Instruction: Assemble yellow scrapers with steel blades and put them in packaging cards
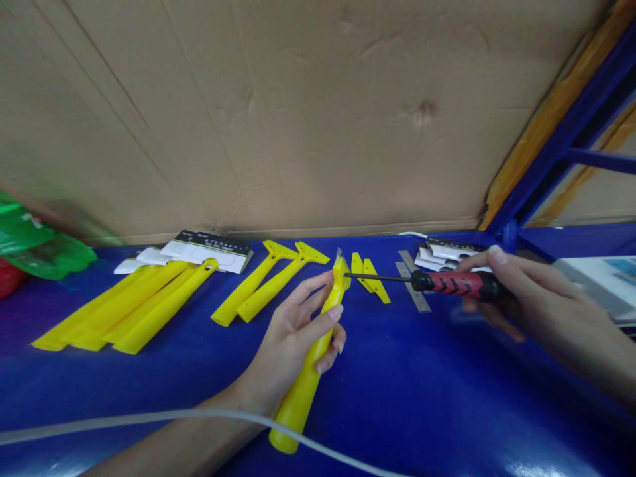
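Observation:
My left hand (293, 338) is wrapped round a yellow scraper (311, 371), its head up and its handle end toward me. A blade edge shows at the top of that head. In my right hand (541, 298) is a screwdriver (452, 285) with a red and black handle, held level. Its shaft points left and the tip meets the scraper's head; whether it sits in a screw is too small to tell. Just right of the head lie two yellow clamp plates (370, 275), and beyond them flat metal blades (417, 288), partly behind the screwdriver.
Two yellow scraper handles (273, 281) lie left of my left hand. Farther left are several yellow handles (149, 305) with cardboard header cards (209, 248). More cards (442, 252) lie at right. A green bottle (40, 242) is far left. A pale cable (173, 415) crosses the foreground; cardboard (298, 119) stands behind.

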Action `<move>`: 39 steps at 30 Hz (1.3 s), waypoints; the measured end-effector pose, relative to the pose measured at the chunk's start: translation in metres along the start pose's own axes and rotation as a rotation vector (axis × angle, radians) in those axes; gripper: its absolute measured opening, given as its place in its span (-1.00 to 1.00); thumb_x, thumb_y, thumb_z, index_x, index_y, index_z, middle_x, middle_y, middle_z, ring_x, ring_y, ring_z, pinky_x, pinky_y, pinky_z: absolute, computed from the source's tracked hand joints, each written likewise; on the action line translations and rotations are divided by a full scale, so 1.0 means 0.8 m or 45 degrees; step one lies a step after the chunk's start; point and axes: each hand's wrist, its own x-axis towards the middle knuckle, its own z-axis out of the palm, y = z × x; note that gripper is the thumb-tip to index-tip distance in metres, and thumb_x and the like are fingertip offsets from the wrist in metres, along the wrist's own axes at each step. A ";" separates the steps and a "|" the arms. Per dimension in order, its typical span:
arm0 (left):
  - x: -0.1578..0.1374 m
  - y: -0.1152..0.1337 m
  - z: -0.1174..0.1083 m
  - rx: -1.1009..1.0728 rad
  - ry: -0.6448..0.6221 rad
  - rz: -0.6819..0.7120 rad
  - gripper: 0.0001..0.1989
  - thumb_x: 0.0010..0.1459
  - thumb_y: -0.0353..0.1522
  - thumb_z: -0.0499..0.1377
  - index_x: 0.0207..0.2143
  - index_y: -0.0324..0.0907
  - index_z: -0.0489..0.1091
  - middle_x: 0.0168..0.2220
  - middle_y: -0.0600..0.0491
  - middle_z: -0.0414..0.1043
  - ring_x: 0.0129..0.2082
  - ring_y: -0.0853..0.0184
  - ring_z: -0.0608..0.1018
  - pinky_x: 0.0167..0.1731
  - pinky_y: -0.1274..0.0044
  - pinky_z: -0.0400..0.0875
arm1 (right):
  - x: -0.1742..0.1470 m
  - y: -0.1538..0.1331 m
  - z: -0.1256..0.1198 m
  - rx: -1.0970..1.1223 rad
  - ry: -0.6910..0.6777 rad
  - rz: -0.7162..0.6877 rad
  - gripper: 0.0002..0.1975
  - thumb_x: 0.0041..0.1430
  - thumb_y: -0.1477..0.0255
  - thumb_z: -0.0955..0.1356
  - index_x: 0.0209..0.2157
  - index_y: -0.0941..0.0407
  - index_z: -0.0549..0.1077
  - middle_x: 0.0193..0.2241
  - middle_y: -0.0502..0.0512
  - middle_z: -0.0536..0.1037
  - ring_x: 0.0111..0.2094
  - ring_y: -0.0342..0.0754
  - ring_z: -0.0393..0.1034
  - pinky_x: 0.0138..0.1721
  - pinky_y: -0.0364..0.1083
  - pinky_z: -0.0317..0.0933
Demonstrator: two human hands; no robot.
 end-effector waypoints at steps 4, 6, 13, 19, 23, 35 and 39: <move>0.001 0.000 -0.002 -0.050 0.030 -0.001 -0.51 0.13 -0.47 0.43 0.09 -0.13 0.43 -0.27 0.06 0.52 -0.69 0.55 0.45 -0.81 0.77 0.17 | -0.003 -0.003 0.000 0.140 -0.116 -0.030 -0.57 0.01 0.10 0.57 -0.08 -0.07 0.59 -0.26 0.04 0.62 -0.44 -0.09 0.45 -0.45 -0.15 0.39; 0.000 0.001 -0.002 -0.041 0.021 -0.004 -0.52 0.13 -0.46 0.43 0.09 -0.13 0.44 -0.30 0.08 0.50 -0.68 0.54 0.46 -0.80 0.77 0.19 | -0.003 -0.005 -0.003 0.162 -0.097 -0.041 -0.61 0.01 0.14 0.59 -0.12 -0.09 0.58 -0.31 0.01 0.61 -0.44 -0.12 0.43 -0.42 -0.17 0.38; -0.001 0.000 0.001 0.014 -0.002 0.006 -0.56 0.14 -0.45 0.42 0.07 -0.12 0.46 -0.33 0.11 0.46 -0.63 0.47 0.51 -0.81 0.76 0.20 | 0.002 -0.003 0.000 -0.063 0.015 -0.006 -0.45 0.15 -0.20 0.36 -0.27 0.03 0.51 -0.65 -0.02 0.46 -0.78 -0.15 0.14 -0.77 -0.15 -0.03; 0.001 0.001 0.000 -0.032 0.026 0.003 -0.53 0.12 -0.47 0.43 0.07 -0.13 0.44 -0.32 0.10 0.48 -0.66 0.51 0.48 -0.80 0.77 0.19 | -0.006 -0.008 0.000 0.056 -0.087 -0.095 -0.62 0.08 0.14 0.55 -0.08 -0.06 0.55 -0.37 0.02 0.61 -0.43 -0.05 0.48 -0.42 -0.12 0.39; -0.001 0.002 0.001 0.004 0.006 0.007 -0.57 0.14 -0.46 0.42 0.06 -0.13 0.46 -0.33 0.12 0.46 -0.64 0.49 0.50 -0.80 0.76 0.21 | -0.003 -0.008 0.000 -0.065 -0.038 -0.129 -0.61 0.21 -0.03 0.43 -0.18 0.00 0.52 -0.64 -0.05 0.47 -0.68 -0.10 0.30 -0.66 -0.15 0.18; -0.001 0.000 0.000 0.006 0.016 0.015 -0.51 0.11 -0.42 0.45 0.07 -0.13 0.42 -0.20 0.02 0.50 -0.65 0.52 0.48 -0.81 0.74 0.11 | -0.002 -0.007 -0.004 -0.038 -0.032 -0.208 -0.68 0.17 0.08 0.50 -0.16 -0.02 0.55 -0.52 -0.01 0.57 -0.52 -0.09 0.45 -0.46 -0.15 0.36; -0.004 0.001 0.003 0.052 0.004 0.008 -0.57 0.15 -0.40 0.42 0.06 -0.13 0.44 -0.25 0.07 0.46 -0.62 0.47 0.51 -0.81 0.73 0.15 | 0.001 -0.006 0.000 -0.122 -0.005 -0.092 -0.49 0.22 -0.15 0.35 -0.31 0.04 0.50 -0.71 -0.03 0.44 -0.79 -0.14 0.19 -0.77 -0.16 0.06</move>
